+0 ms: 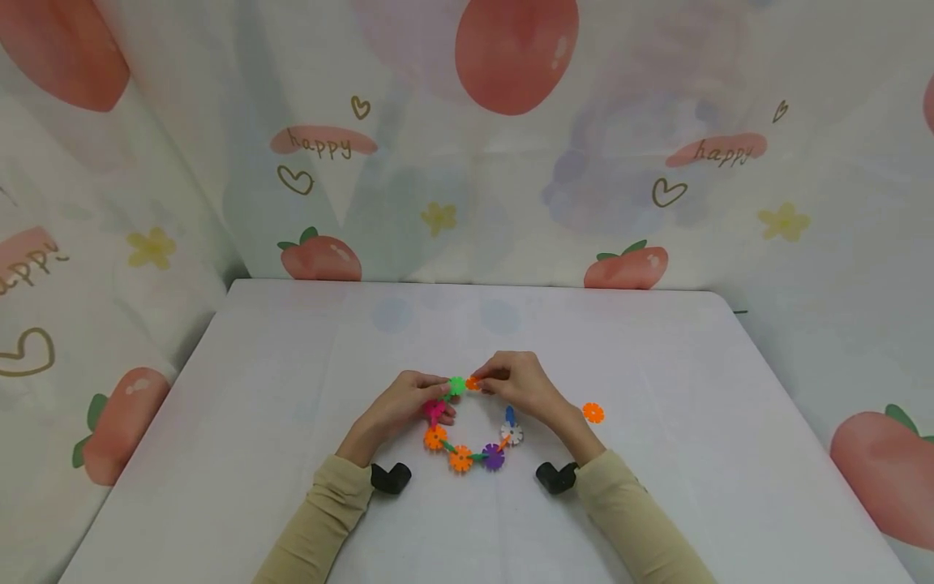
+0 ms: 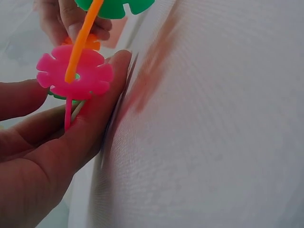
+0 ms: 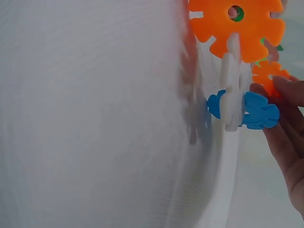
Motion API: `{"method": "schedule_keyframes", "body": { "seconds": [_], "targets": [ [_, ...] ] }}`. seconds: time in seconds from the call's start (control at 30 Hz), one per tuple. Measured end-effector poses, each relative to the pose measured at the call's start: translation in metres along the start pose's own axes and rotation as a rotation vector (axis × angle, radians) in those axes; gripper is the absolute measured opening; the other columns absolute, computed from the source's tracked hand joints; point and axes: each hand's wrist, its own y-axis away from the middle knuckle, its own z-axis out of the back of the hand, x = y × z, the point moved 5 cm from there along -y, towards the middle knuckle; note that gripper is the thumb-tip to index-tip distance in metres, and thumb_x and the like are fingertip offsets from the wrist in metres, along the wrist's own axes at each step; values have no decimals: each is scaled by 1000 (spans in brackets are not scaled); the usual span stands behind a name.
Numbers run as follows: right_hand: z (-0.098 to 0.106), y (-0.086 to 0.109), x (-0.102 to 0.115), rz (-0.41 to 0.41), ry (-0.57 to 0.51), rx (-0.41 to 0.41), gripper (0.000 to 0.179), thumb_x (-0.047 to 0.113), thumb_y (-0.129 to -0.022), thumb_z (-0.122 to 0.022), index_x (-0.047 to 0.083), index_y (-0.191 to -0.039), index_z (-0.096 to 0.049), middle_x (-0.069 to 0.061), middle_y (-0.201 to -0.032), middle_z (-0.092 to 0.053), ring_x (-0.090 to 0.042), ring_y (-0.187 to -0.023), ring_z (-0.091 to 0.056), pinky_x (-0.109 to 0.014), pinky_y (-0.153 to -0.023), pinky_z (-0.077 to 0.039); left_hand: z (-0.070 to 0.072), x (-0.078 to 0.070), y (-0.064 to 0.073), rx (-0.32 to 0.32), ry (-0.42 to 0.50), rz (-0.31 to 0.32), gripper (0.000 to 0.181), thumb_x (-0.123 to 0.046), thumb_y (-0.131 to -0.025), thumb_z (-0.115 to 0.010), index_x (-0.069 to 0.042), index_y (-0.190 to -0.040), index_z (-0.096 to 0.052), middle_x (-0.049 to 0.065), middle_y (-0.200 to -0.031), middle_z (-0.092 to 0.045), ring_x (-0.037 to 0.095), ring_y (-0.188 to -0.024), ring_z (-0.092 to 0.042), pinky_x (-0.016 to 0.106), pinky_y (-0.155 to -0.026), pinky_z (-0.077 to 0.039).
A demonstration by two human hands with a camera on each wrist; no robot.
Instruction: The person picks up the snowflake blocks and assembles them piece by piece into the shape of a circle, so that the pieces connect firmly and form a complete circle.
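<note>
Slotted plastic snowflake discs are linked in a curved chain on the table. My left hand (image 1: pixel 400 403) grips its upper-left end, around the light green disc (image 1: pixel 456 385) and the pink disc (image 2: pixel 76 71). Between thumb and fingers, my right hand (image 1: pixel 524 384) pinches an orange disc (image 3: pixel 270 76) at the green disc's edge; whether they are slotted together I cannot tell. From the pink disc the chain curves through orange discs (image 1: pixel 460 459), a purple disc (image 1: pixel 493 457) and a white disc (image 1: pixel 512 433) to a blue disc (image 3: pixel 261 110), below the right hand and apart from its fingers.
One loose orange disc (image 1: pixel 593 413) lies right of the right wrist. Two black angled pieces (image 1: pixel 392 478) are at the inner sides of the cuffs. The white-covered table (image 1: pixel 292 349) meets a patterned cloth backdrop (image 1: pixel 496 186) behind and at the sides.
</note>
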Motion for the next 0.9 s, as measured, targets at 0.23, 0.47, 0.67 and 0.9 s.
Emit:
{"method": "schedule_keyframes", "body": {
  "seconds": [0.23, 0.47, 0.67, 0.9],
  "targets": [
    [0, -1, 1, 14, 56, 8, 12, 2, -91, -76, 5, -100, -82, -1, -87, -72, -9, -78, -68, -20, -73, -57, 0, 0, -1, 9, 0, -13, 44, -14, -107, -54, 14, -141, -52, 24, -99, -76, 25, -81, -78, 35, -86, -62],
    [-4, -3, 3, 67, 50, -21, 11, 0, -89, -78, 5, -97, -83, -4, -85, -75, -9, -73, -68, -20, -68, -57, -5, -2, 0, 25, 6, -36, 41, -11, -107, -52, 14, -140, -54, 25, -96, -76, 21, -76, -78, 35, -83, -62],
    [-4, -4, 1, 25, 19, -37, 11, 2, -91, -76, 6, -99, -83, -5, -89, -78, -9, -72, -69, -21, -68, -57, -8, -4, 0, 12, 30, -28, 40, -12, -107, -52, 11, -140, -54, 24, -95, -75, 22, -76, -78, 37, -86, -62],
    [-8, -6, -3, -56, -40, 25, 17, 6, -95, -72, 3, -111, -78, -8, -100, -79, -12, -82, -75, -24, -77, -61, -9, -7, 1, 4, -13, -10, 40, -22, -105, -57, 0, -139, -51, 18, -95, -75, 25, -76, -77, 37, -100, -55]
  ]
}}
